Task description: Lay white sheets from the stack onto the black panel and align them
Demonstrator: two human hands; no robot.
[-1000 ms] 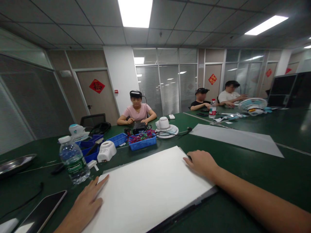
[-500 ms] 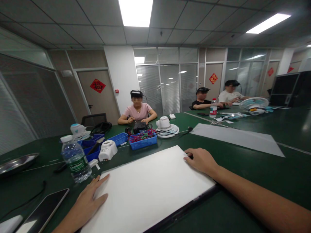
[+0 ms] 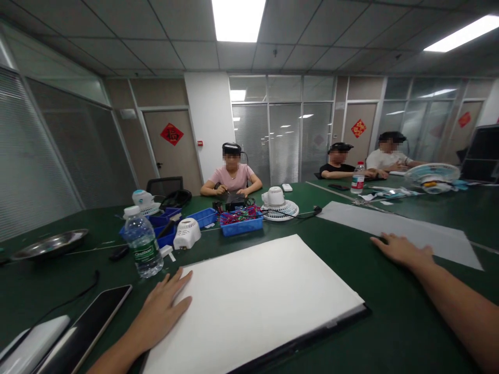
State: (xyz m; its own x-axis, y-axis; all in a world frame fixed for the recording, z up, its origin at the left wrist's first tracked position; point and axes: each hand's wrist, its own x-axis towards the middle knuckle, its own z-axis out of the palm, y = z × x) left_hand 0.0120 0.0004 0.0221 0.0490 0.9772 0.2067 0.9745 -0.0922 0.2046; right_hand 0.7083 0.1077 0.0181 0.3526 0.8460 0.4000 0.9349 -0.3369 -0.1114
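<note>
A large white sheet of paper [image 3: 261, 301] lies over a dark, flat board [image 3: 335, 324] in front of me. My left hand [image 3: 166, 306] rests at the sheet's left edge, fingers spread and thumb lying on the paper. Off to the right, my right hand [image 3: 405, 252] is apart from that sheet, above the green table by the near edge of a long translucent sheet [image 3: 397, 228]. Its fingers are stretched out with nothing seen in them; whether it touches the translucent sheet I cannot tell.
Beyond my left hand stands a water bottle [image 3: 143, 244], with a phone [image 3: 86, 332] nearer me. Farther back are a blue tray of wires [image 3: 241, 223], a white fan part [image 3: 278, 205], a white housing [image 3: 187, 234] and a metal dish [image 3: 50, 245]. Several people sit across the table.
My right hand has left the white paper's far right corner and moved right, to the translucent sheet. My left hand stays at the paper's left edge. The view has turned slightly left.
</note>
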